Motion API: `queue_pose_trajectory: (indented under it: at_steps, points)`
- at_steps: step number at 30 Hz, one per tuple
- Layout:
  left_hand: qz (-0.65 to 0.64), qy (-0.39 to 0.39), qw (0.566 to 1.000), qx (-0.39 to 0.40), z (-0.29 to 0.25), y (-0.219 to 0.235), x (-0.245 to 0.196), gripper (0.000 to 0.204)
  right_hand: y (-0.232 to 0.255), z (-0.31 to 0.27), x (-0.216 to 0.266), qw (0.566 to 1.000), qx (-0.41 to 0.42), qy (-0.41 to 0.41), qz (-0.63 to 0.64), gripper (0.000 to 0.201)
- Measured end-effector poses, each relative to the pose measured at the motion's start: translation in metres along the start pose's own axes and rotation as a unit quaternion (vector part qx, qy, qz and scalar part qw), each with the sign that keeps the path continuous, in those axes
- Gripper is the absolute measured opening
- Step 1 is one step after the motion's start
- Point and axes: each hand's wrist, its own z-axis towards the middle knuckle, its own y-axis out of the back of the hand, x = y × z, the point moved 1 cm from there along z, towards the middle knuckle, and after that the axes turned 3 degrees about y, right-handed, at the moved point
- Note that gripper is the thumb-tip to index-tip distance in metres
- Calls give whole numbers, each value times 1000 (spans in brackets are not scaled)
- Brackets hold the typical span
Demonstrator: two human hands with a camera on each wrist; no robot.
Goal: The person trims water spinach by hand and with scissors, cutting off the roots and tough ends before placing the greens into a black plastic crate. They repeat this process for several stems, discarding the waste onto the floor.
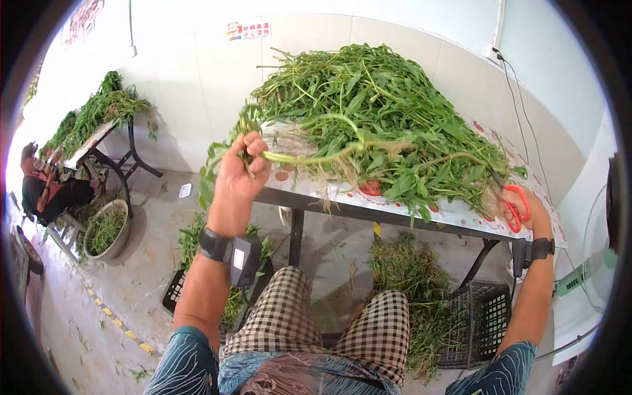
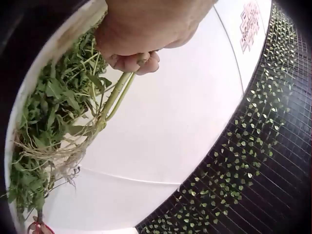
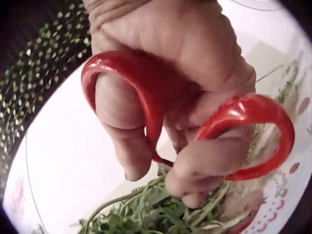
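Note:
Out over the table's left front, my left hand (image 1: 243,171) grips a bunch of long green leafy stems (image 2: 114,100). Leaves stick out to the left of the fist, while the thick stems run right and end in pale stringy roots (image 2: 68,151). At the right end of the table my right hand (image 1: 534,214) holds scissors (image 3: 243,109) by their red handles, thumb and fingers through the loops. Greenery near the right hand partly hides the blades. Behind both hands rises a large heap of leafy stems (image 1: 368,92).
A patterned tablecloth (image 1: 454,220) covers the table. Beneath it, cut stems (image 1: 411,276) lie beside a black crate (image 1: 484,322); another crate (image 1: 172,289) with greens stands left. Farther left, a person (image 1: 49,187) sits by a second table (image 1: 95,141) and a basin (image 1: 123,237). Cables (image 1: 520,99) hang at right.

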Motion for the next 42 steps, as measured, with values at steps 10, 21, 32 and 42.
queue_pose_trajectory:
  at_steps: [10, 21, 32, 42]
  points:
    - [18, 49, 975, 217, 42, -48, 44, 19, -2, -33, -51, 989, 56, -46, 131, 50]
    - [-21, 199, 980, 9, 70, 48, 80, 14, -6, -90, -134, 931, -99, 90, 339, 60]
    - [3, 219, 975, 31, 4, 34, 70, 24, -149, -88, -15, 941, -65, 202, 263, 37]
    - [37, 161, 986, -10, -34, 46, 73, 24, -254, -78, 11, 936, -3, 195, 292, 35]
